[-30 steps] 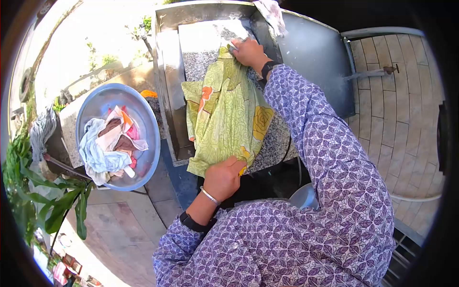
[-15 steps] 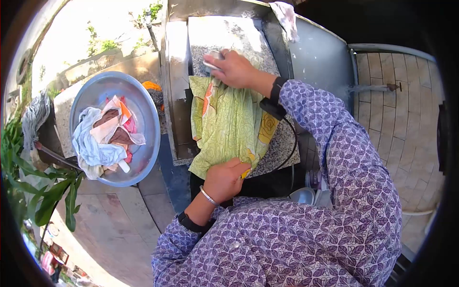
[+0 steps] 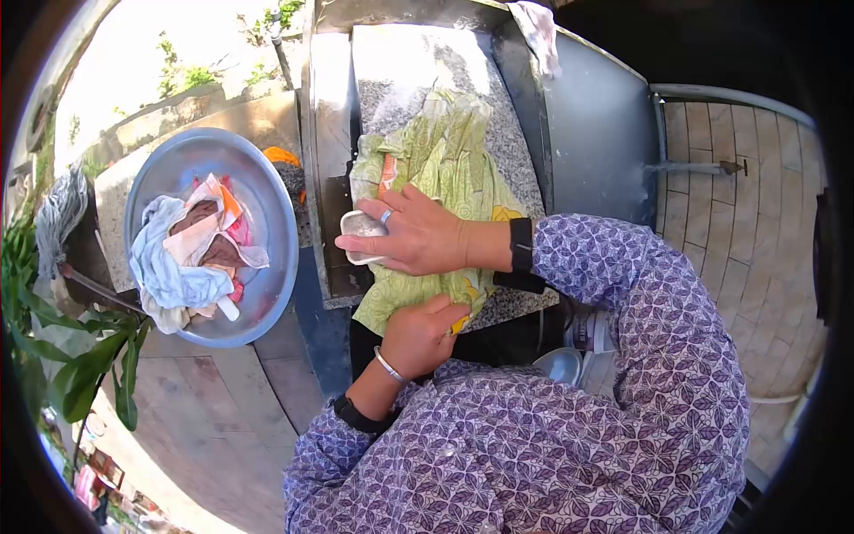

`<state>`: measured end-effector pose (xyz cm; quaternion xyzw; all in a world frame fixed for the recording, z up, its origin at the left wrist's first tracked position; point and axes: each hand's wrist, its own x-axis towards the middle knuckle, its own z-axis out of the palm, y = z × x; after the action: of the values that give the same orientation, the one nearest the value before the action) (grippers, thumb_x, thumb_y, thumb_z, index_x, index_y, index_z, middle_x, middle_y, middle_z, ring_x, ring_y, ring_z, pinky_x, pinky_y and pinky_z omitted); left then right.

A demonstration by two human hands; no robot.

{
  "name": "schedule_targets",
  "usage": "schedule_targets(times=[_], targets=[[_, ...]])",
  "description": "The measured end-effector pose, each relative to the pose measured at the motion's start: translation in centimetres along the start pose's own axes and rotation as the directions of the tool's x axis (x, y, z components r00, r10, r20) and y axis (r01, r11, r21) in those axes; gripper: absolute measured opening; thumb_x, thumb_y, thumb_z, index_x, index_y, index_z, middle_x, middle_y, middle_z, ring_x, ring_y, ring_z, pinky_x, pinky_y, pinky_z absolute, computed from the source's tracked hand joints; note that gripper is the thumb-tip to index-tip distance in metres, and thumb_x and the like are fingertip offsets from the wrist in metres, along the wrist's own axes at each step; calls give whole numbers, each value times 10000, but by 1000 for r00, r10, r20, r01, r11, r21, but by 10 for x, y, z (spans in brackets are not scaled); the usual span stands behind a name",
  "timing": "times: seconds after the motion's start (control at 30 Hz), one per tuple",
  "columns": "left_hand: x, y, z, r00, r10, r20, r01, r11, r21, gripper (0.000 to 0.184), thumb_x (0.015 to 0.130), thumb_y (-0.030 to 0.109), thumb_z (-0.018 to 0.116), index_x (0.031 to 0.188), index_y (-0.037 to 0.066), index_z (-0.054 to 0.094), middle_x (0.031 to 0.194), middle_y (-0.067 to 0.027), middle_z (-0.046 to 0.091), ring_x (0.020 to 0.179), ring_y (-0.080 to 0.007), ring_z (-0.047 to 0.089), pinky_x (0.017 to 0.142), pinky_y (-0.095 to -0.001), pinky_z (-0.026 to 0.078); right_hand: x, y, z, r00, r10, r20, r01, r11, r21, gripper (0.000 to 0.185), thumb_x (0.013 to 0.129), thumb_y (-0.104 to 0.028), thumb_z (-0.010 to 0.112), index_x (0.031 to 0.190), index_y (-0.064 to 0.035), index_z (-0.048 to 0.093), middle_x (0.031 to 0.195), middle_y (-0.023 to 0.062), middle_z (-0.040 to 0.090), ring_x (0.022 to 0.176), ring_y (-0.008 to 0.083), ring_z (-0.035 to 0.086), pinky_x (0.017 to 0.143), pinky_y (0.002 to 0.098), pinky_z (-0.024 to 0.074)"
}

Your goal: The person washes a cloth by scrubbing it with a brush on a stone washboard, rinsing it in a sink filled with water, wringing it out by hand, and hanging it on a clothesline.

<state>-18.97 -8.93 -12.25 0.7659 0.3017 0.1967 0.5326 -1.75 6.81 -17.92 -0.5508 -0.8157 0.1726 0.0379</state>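
Observation:
A wet green patterned cloth (image 3: 445, 169) with orange and yellow patches lies over a speckled stone slab (image 3: 511, 133). My right hand (image 3: 414, 236) is closed around a white scrubbing brush (image 3: 363, 233), pressed down on the cloth's lower left part. The underside of the brush is hidden. At the near edge of the cloth, my left hand (image 3: 418, 338) grips a bunched fold. The cloth's far end is crumpled on the slab.
Left of the slab stands a metal basin (image 3: 276, 294) with several wet garments (image 3: 182, 276) in it. Metal walls (image 3: 596, 125) border the slab, and a pinkish rag (image 3: 536, 36) hangs over one. A mop (image 3: 62, 218) and a leafy plant (image 3: 84, 369) are at far left.
My right hand has drawn the brush toward me, from the cloth's far end to near my left hand. The far part of the cloth now lies spread further up the slab. My left hand stays put.

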Motion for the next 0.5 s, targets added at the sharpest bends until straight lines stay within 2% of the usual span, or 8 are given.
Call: schedule_targets(times=[0.07, 0.1, 0.17, 0.23, 0.3, 0.33, 0.37, 0.5], targets=[[3, -2, 1, 1000, -4, 10, 5, 1000, -13, 300, 675, 49, 638, 966, 121, 654, 778, -62, 554, 661, -268, 609, 548, -370, 495, -7, 2, 12, 987, -119, -105, 115, 992, -47, 525, 877, -362, 602, 1380, -285, 474, 1154, 234, 539, 988, 372, 566, 841, 455, 462], [2, -1, 0, 1000, -9, 9, 9, 1000, -15, 301, 674, 45, 639, 965, 123, 655, 777, -62, 552, 661, -268, 608, 549, -371, 495, 26, 33, 7, 989, 133, -63, -136, 990, -37, 507, 881, -362, 597, 1369, -283, 486, 1110, 224, 565, 990, 365, 576, 793, 453, 474], [-3, 1, 0, 1000, -18, 7, 18, 1000, -6, 303, 673, 42, 639, 964, 124, 655, 775, -63, 550, 661, -268, 608, 549, -371, 495, 71, 86, 7, 937, 345, -48, -348, 930, -121, 458, 900, -358, 558, 1346, -270, 505, 1006, 201, 601, 949, 352, 586, 765, 442, 488], [1, -3, 1, 999, 15, -31, -15, 1000, 13, 319, 673, 42, 643, 980, 129, 654, 773, -59, 551, 650, -267, 604, 546, -367, 494, 67, 76, -7, 948, 317, 10, -314, 943, -107, 476, 901, -362, 549, 1365, -282, 480, 1066, 225, 582, 975, 370, 581, 790, 453, 485], [0, -2, -3, 999, 24, -34, -24, 1000, -4, 323, 674, 42, 643, 985, 132, 654, 773, -56, 553, 643, -265, 602, 543, -365, 494, 15, 21, -23, 980, 97, 176, -100, 995, 7, 487, 899, -365, 556, 1373, -297, 467, 1151, 247, 545, 1014, 395, 568, 830, 460, 474], [1, -1, -1, 999, 11, -39, -12, 1000, -26, 328, 676, 43, 642, 990, 134, 655, 773, -54, 556, 636, -264, 600, 540, -362, 494, -32, -1, -13, 987, -159, 16, 159, 987, -37, 502, 893, -359, 569, 1379, -310, 456, 1207, 257, 507, 1004, 404, 554, 863, 471, 454], [-1, 0, 2, 999, 14, -29, -15, 999, -43, 328, 676, 43, 642, 990, 134, 655, 773, -54, 556, 636, -264, 600, 540, -362, 494, -74, -27, -29, 953, -288, 90, 276, 952, 131, 520, 876, -336, 601, 1377, -314, 460, 1197, 243, 511, 995, 398, 544, 871, 480, 440], [8, 0, -2, 998, -40, -46, 38, 998, -44, 283, 705, 47, 633, 974, 133, 657, 760, -51, 558, 617, -268, 595, 528, -364, 484, -67, 54, -9, 995, -24, -96, 22, 1000, -19, 537, 857, -319, 637, 1369, -291, 479, 1177, 231, 528, 972, 380, 553, 828, 473, 454]])
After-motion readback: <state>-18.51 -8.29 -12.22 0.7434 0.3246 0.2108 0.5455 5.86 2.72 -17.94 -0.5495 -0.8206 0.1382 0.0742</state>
